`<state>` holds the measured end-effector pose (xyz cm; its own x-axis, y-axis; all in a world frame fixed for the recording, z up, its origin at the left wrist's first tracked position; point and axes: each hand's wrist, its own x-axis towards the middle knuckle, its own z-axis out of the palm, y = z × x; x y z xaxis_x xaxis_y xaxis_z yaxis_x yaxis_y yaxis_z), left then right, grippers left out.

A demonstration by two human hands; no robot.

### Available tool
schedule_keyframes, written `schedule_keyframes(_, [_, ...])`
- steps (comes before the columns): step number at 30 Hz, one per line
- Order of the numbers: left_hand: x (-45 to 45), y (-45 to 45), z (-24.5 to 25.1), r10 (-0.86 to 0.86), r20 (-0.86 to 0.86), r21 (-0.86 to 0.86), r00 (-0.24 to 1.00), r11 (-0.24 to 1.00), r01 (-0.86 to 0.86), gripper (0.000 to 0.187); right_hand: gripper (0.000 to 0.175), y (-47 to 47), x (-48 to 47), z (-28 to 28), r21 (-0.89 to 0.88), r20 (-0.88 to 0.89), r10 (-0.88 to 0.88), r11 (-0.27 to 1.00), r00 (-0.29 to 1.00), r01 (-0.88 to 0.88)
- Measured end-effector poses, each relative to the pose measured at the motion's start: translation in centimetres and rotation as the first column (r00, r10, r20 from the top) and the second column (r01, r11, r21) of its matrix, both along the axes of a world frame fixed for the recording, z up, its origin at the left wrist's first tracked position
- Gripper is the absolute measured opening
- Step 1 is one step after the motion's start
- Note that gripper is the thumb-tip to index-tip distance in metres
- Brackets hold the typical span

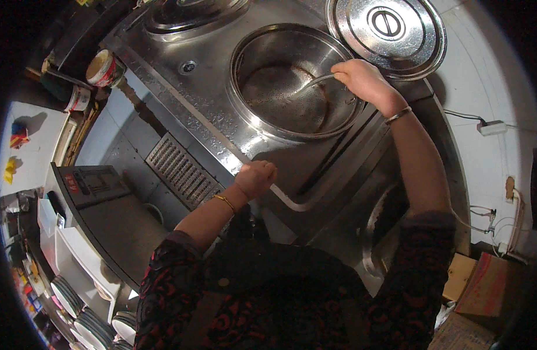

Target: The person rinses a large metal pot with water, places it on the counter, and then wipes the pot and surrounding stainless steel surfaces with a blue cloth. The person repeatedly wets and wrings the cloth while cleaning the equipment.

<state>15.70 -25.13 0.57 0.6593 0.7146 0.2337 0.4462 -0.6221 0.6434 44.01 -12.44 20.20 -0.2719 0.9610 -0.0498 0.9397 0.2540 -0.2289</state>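
Note:
A large round stainless steel pot sits in the steel worktop, with a brownish ring around its perforated-looking bottom. Over the pot's right rim, my right hand grips a pale curved hose or handle that reaches down into the pot; its lower end is hard to make out. My left hand, closed like a fist, rests at the front edge of the worktop; whether it holds anything is hidden. Behind my right hand lies a round steel lid, wet with drops.
Another lidded steel pot stands at the back left. Tubs are at the left, above a slotted floor drain. A dark cabinet and stacked plates stand lower left. Cardboard boxes lie lower right; cables run along the right wall.

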Motion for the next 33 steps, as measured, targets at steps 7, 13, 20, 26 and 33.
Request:
schedule_keyframes(7, [0.1, -0.1, 0.5, 0.012, -0.023, -0.029, 1.0, 0.999, -0.013, 0.014, 0.02, 0.1, 0.8, -0.4, 0.013, 0.102, -0.004, 1.0, 0.995, 0.003])
schedule_keyframes(13, [0.1, -0.1, -0.2, 0.009, -0.048, -0.025, 0.999, 1.0, -0.01, 0.015, 0.017, -0.1, 1.7, -0.9, 0.014, 0.072, -0.008, 1.0, 0.997, 0.007])
schedule_keyframes(20, [-0.2, 0.0, -0.5, -0.039, 0.055, -0.049, 0.998, 0.998, 0.041, 0.013, 0.019, 1.2, 4.4, -1.4, -0.217, 0.255, -0.095, 0.964, 0.962, 0.153])
schedule_keyframes(26, [-0.1, -0.1, -0.2, -0.016, -0.014, -0.049, 1.0, 0.999, 0.015, 0.009, 0.024, 3.7, 6.6, -1.4, 0.228, 0.18, -0.41, 0.902, 0.894, 0.367])
schedule_keyframes(33, [0.1, -0.1, -0.1, 0.01, -0.078, -0.023, 0.997, 1.0, -0.012, 0.012, 0.025, 7.0, 4.8, -0.8, 0.492, -0.149, -0.157, 0.844, 0.976, 0.211])
